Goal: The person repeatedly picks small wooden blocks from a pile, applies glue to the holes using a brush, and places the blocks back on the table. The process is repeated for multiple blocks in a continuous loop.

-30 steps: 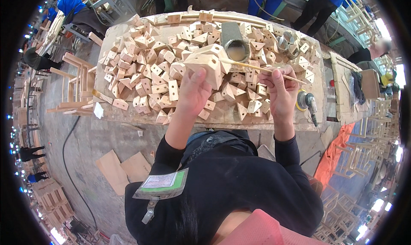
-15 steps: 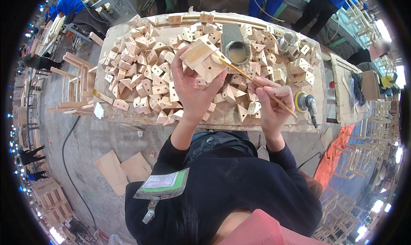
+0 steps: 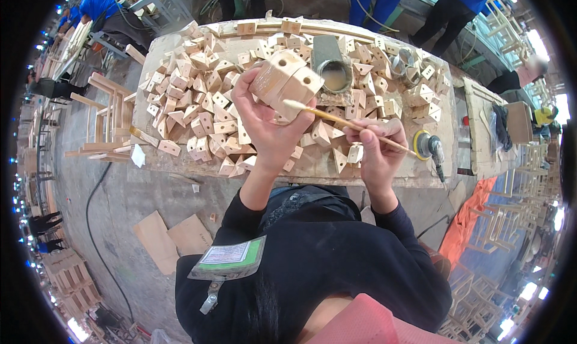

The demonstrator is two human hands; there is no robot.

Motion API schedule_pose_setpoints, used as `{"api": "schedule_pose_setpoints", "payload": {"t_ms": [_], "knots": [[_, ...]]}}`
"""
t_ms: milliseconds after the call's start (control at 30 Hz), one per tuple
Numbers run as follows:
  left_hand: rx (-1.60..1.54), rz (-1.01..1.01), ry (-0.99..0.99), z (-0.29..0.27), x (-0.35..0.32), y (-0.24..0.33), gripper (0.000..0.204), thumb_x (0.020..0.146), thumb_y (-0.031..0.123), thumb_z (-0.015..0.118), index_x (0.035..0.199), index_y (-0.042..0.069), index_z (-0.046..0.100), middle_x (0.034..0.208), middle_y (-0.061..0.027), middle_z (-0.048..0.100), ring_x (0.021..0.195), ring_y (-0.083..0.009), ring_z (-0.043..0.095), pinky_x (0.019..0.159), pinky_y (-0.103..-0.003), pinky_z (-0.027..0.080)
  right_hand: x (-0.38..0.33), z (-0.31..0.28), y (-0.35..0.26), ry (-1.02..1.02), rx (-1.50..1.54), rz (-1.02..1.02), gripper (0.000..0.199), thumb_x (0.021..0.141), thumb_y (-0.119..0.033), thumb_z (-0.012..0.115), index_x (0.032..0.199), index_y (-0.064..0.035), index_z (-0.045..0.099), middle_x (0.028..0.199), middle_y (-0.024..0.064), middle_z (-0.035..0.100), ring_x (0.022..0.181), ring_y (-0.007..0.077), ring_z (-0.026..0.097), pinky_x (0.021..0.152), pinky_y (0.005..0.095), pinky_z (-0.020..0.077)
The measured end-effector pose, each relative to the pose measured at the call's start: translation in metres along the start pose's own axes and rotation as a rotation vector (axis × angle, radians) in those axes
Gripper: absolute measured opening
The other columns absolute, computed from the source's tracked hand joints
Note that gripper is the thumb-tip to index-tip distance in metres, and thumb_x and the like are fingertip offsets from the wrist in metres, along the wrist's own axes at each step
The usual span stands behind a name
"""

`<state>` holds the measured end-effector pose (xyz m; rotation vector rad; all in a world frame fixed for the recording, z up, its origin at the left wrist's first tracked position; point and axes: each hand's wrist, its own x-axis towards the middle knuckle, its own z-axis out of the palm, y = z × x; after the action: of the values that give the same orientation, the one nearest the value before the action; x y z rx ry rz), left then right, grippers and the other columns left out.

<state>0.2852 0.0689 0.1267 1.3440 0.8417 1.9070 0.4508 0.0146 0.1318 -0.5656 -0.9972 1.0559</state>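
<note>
My left hand (image 3: 268, 130) is closed around wooden corner blocks (image 3: 287, 79), apparently two held together, and lifts them above the table. Their drilled faces with round dark holes point up and to the right. In my right hand (image 3: 383, 153) is a thin wooden-handled brush (image 3: 336, 118), pinched between thumb and fingers. Its pale, wet-looking tip lies against or just in front of the blocks' lower side; contact is hard to make out. Just beyond stands an open round container (image 3: 334, 76) with cloudy, pale liquid inside.
A large pile of drilled wooden blocks (image 3: 204, 97) spreads across the wooden table (image 3: 384, 174). At its right side lies a yellow-and-black power sander (image 3: 425, 146). A wooden chair frame (image 3: 102, 118) stands left of the table, and people (image 3: 448, 19) are beyond it.
My left hand has turned the blocks so their drilled faces show more. The brush tip has moved down and left, from the blocks' right edge to their lower side.
</note>
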Motion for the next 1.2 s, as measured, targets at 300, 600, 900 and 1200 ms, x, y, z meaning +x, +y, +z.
{"api": "schedule_pose_setpoints", "payload": {"t_ms": [300,600,900,1200], "knots": [[-0.073,-0.007,-0.060,-0.005,0.002,-0.001,0.089,0.063,-0.009,0.072,0.139,0.004,0.026,0.129,-0.0120,0.038,0.120,-0.0214,0.047,0.099,-0.035,0.048,0.016,0.003,0.001,0.200,-0.155,-0.010,0.011,0.090,0.005,0.060,0.092,-0.0008,0.051,0.105,0.0240,0.066,0.091,0.0269,0.069,0.079,0.0340,0.0591],[-0.082,0.015,-0.024,-0.009,0.002,0.004,0.089,0.062,-0.010,0.071,0.138,0.004,0.027,0.129,-0.0123,0.041,0.121,-0.0212,0.047,0.100,-0.035,0.046,0.010,0.003,0.001,0.008,-0.196,-0.068,0.015,0.087,0.012,0.059,0.093,-0.0007,0.051,0.108,0.0231,0.065,0.099,0.0277,0.067,0.084,0.0345,0.0575],[-0.082,-0.085,0.026,-0.015,0.007,0.000,0.086,0.065,-0.007,0.071,0.138,0.003,0.027,0.128,-0.0126,0.042,0.121,-0.0215,0.047,0.103,-0.035,0.043,0.006,-0.003,-0.004,-0.159,-0.326,-0.125,0.014,0.084,0.012,0.062,0.089,-0.0009,0.058,0.108,0.0215,0.065,0.100,0.0289,0.067,0.086,0.0360,0.0559],[-0.094,-0.536,0.171,-0.064,0.107,-0.114,0.061,0.075,0.024,0.078,0.122,-0.005,0.051,0.113,-0.0096,0.055,0.103,-0.0147,0.052,0.090,-0.030,0.044,0.009,-0.047,-0.008,0.172,-0.479,-0.054,0.013,0.086,0.012,0.061,0.085,-0.0003,0.056,0.108,0.0220,0.066,0.096,0.0250,0.068,0.086,0.0335,0.0557]]}}
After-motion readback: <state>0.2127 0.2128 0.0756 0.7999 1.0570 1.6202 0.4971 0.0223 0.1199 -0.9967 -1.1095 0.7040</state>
